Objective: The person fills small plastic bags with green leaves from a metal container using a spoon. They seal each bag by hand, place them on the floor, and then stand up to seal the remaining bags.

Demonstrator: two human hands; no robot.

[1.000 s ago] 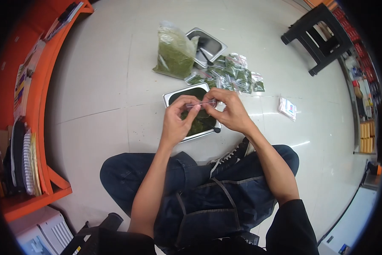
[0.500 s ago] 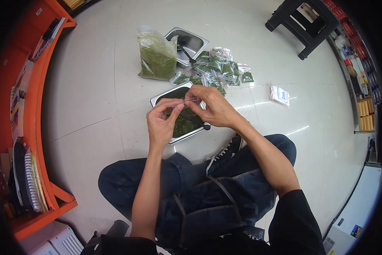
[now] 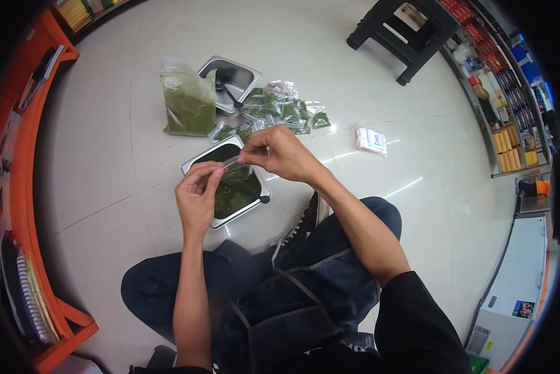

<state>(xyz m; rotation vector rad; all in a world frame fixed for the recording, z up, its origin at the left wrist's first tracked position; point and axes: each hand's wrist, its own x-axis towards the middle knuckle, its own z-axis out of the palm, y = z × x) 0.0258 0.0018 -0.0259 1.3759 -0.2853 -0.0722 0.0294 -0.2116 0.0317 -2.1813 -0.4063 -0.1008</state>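
- Left hand (image 3: 196,198): thumb and fingers were closed in a pinch on one end of the top strip of a small clear bag (image 3: 232,163).
- Right hand (image 3: 285,156): pinched the other end of that strip, with a short length of it exposed between the two hands.
- Small clear bag position: it was held over the steel tray (image 3: 236,216), which contained green flakes (image 3: 230,202). Whether the bag contained any could not be told.
- Spoon (image 3: 265,199): its dark handle end projected over the tray's right rim.
- Surroundings on the floor (image 3: 105,177): a large bag of green material (image 3: 189,107) stood beside a second steel tray (image 3: 245,77); filled small bags (image 3: 285,111) lay piled near it, and a pale packet (image 3: 371,140) lay apart.
- Handling, as judged: the thin strip called for light, even pressure, both ends level and taut, with flakes kept off its line and fingertips dry.
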